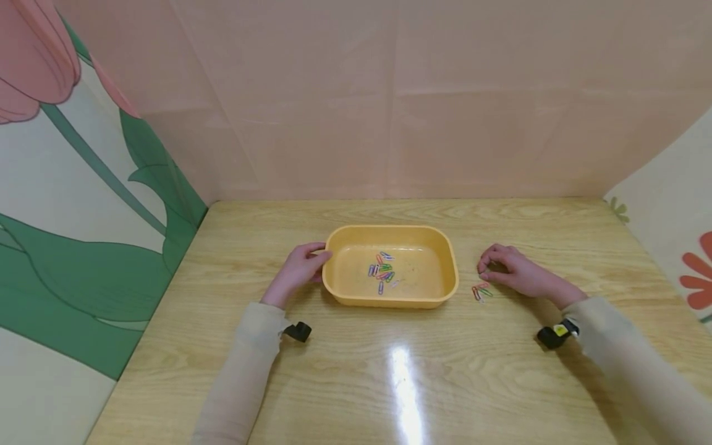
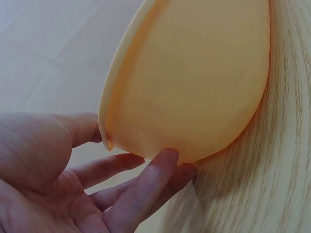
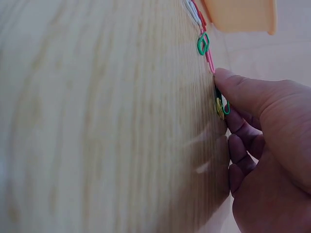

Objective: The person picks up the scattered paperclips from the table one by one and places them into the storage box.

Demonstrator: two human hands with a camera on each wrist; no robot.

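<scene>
A yellow plastic basin [image 1: 389, 303] stands on the table with several coloured paper clips [image 1: 384, 268] scattered on its floor. My left hand [image 1: 300, 269] holds its left end, the thumb over the rim and the fingers [image 2: 146, 189] against the outer wall. To the right of the basin, my right hand [image 1: 514, 271] is low over the tabletop. Between its thumb and fingertips are green, yellow and dark paper clips [image 3: 220, 108], pinched close to the wood. Beside that hand lies a small group of red, green, pink and white paper clips [image 1: 481, 292].
The wood-grain table [image 1: 345, 383] meets a pink cloth backdrop [image 1: 389, 123] at the back. Flower-patterned panels [image 1: 72, 278] border the sides. A black wrist camera [image 1: 300, 332] sits below the left hand, another [image 1: 552, 337] below the right.
</scene>
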